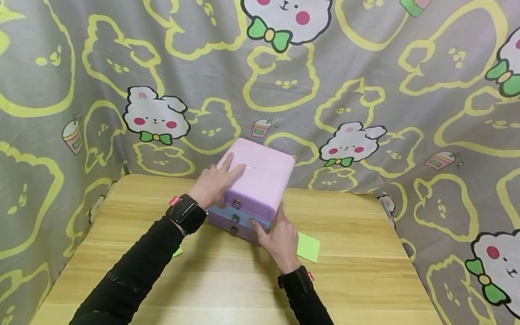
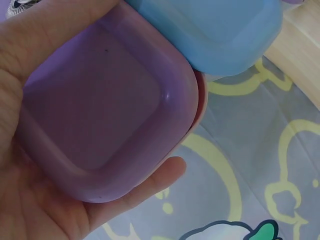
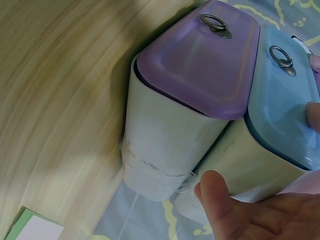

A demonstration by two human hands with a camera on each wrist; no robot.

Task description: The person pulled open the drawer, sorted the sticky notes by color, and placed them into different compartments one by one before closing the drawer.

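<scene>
A small three-tier drawer box [image 1: 263, 175] stands on the table, with a pink top and metal ring pulls. Its top drawer front [image 2: 95, 105] is purple, the middle one [image 3: 280, 95] blue, and the lowest [image 3: 200, 65] purple. My left hand [image 1: 216, 183] grips the upper left of the box, fingers over the pink top and thumb at the front. Low on the right side, my right hand [image 1: 280, 237] holds the box, its thumb on the front near the blue drawer. In the right wrist view, off-white side walls [image 3: 165, 130] show.
A green sticky-note pad [image 1: 308, 247] lies on the wooden table [image 1: 232, 301] right of the box. A green corner [image 1: 178, 252] peeks out beside the left wrist. Patterned grey cloth [image 1: 283, 83] hangs close behind the box and along both sides.
</scene>
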